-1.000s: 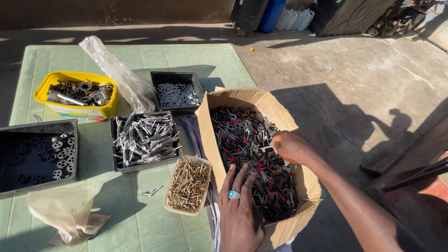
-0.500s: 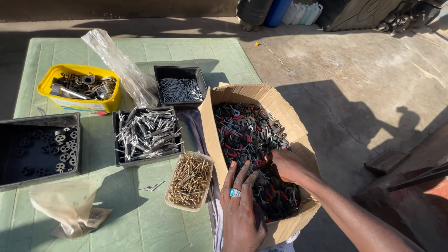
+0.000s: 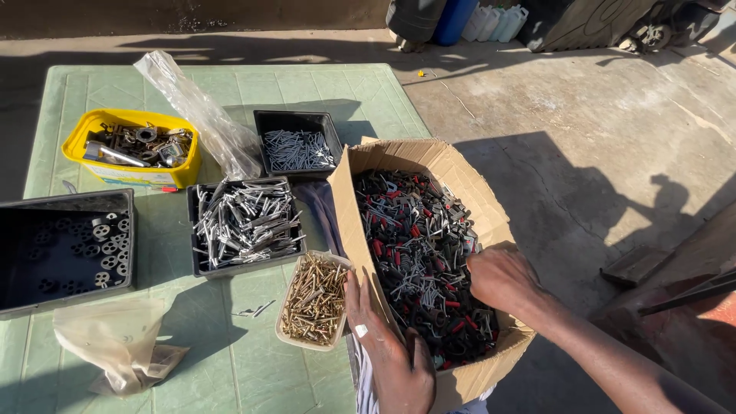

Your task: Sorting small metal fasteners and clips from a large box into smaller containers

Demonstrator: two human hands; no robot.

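Outdoors, low sun, long shadows across the green worktop [image 3: 253,360]. My right hand [image 3: 502,277] is down in the cardboard box [image 3: 460,172] at lower centre of the frame, palm down on the heap of mixed black, grey and red hardware [image 3: 418,253]; the fingers are buried among the pieces, so I cannot tell whether the grip has closed on anything. My left hand [image 3: 387,349] is against the box's near-left wall, fingers over its outer face and thumb hooked over the rim, a steadying hold on the cardboard. The box sits at the worktop's right edge, partly hanging over it, and looks nearly full. Just left of it, a small pale tray of brass-coloured screws [image 3: 314,300], well filled. Beyond that, a black tray of silvery metal pieces [image 3: 244,224], piled high. Toward upper centre, a smaller black tray of thin grey nails [image 3: 297,148], with a crumpled clear plastic bag [image 3: 201,107] leaning beside it. Upper left, a yellow tub [image 3: 132,146] of assorted fittings. Far left, a black tray of dark washers [image 3: 65,251], only thinly covered. Lower left, a limp pale bag [image 3: 115,345]. My judgement: several sorted trays are filling, but most of the box is unsorted.
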